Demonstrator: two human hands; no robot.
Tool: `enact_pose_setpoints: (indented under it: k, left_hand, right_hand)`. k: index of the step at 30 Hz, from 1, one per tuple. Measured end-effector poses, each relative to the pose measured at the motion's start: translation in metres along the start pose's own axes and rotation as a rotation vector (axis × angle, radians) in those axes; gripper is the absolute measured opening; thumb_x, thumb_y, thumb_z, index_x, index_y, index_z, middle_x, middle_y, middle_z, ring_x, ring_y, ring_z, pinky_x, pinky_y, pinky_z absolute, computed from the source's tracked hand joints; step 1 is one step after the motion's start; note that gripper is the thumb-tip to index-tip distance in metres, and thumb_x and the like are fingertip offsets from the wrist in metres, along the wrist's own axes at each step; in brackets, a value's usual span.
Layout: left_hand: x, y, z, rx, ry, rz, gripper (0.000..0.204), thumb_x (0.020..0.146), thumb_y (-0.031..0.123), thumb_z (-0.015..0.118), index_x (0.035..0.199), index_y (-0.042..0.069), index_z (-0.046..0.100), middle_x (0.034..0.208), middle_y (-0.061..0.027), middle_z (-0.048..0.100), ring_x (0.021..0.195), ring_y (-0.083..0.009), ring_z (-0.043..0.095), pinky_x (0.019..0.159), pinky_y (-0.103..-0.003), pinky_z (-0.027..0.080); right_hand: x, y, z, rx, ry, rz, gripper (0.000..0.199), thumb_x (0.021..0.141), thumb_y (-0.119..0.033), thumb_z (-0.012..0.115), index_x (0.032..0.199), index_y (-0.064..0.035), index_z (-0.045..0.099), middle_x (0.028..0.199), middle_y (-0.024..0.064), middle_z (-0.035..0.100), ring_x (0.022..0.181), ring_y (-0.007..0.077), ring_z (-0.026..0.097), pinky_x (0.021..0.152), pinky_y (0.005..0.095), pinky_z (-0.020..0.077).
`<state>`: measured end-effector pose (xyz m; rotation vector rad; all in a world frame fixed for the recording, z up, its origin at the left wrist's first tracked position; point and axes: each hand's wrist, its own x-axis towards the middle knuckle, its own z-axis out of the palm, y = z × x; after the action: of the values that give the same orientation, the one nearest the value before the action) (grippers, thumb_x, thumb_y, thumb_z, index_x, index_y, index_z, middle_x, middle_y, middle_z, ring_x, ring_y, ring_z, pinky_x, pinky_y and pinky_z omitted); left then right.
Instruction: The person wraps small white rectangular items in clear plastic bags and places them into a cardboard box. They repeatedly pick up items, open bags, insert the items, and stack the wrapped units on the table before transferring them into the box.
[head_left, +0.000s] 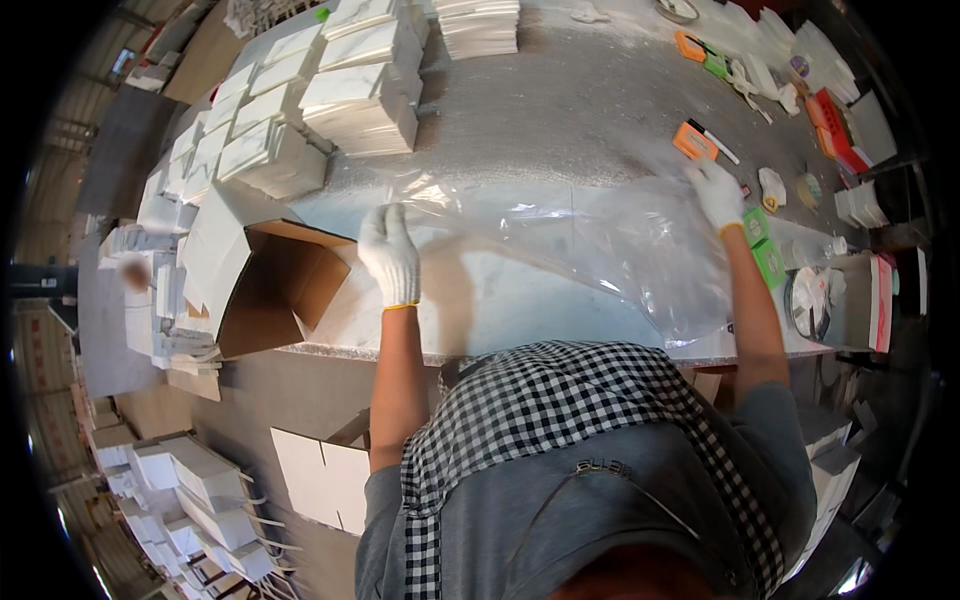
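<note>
A clear plastic bag (610, 235) is stretched sideways over the table in front of me, thin and wrinkled. My left hand (388, 255), in a white knitted glove, has its fingers closed at the bag's left end. The other end is gripped by my right hand (717, 195), gloved the same way, farther off to the right. Beside my left hand an open cardboard box (240, 275), white outside and brown inside, lies with its mouth toward the bag. An orange block (695, 140) and a black-and-white marker (720, 147) lie just beyond my right hand.
Tall stacks of white marble-patterned tiles (360, 105) stand at the far left. Along the right edge are green packets (762, 250), a tape roll (809, 190), a red tray (838, 130) and a bowl (808, 303). White boxes (200, 480) are piled at lower left.
</note>
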<state>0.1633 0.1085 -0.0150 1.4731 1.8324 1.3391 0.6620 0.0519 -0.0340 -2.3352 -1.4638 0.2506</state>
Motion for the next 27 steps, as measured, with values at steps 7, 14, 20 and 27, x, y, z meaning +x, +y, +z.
enact_pose_setpoints:
  k: [7,14,20,27]
  left_hand:
    - [0.012,0.015,-0.024,-0.046,0.054,0.094,0.024,0.094,0.021,0.069,0.100,-0.003,0.072,0.093,-0.0111,0.070,0.083,-0.0181,0.064,0.080,-0.032,0.051]
    - [0.003,0.040,-0.017,-0.083,-0.009,0.101,0.021,0.092,0.016,0.070,0.099,-0.003,0.071,0.091,-0.0081,0.072,0.084,-0.0150,0.064,0.080,-0.029,0.050]
    - [-0.009,0.057,-0.026,0.199,0.015,0.469,0.015,0.087,0.017,0.074,0.094,0.004,0.074,0.091,-0.0127,0.070,0.086,-0.0281,0.065,0.080,-0.037,0.050]
    - [-0.016,0.058,-0.023,0.184,0.042,0.480,0.023,0.089,0.018,0.071,0.107,0.003,0.071,0.100,-0.0149,0.070,0.097,-0.0323,0.064,0.088,-0.041,0.049]
  right_hand:
    - [0.003,-0.016,-0.041,-0.285,0.207,-0.130,0.048,0.092,-0.039,0.061,0.126,-0.0051,0.064,0.128,0.0153,0.066,0.118,0.0346,0.062,0.097,0.0461,0.0484]
    - [-0.089,-0.233,0.043,0.911,-0.844,-0.467,0.058,0.096,-0.037,0.066,0.140,-0.0020,0.055,0.136,0.0191,0.061,0.129,0.0279,0.057,0.107,0.0388,0.0442]
    - [-0.108,-0.312,0.076,1.195,-0.738,-0.459,0.051,0.096,-0.031,0.068,0.132,0.0035,0.062,0.124,0.0154,0.069,0.114,0.0178,0.064,0.099,0.0308,0.0492]
    - [-0.107,-0.305,0.061,1.164,-0.736,-0.233,0.035,0.095,-0.021,0.069,0.120,0.0038,0.069,0.107,0.0056,0.073,0.095,0.0098,0.065,0.085,0.0255,0.0523]
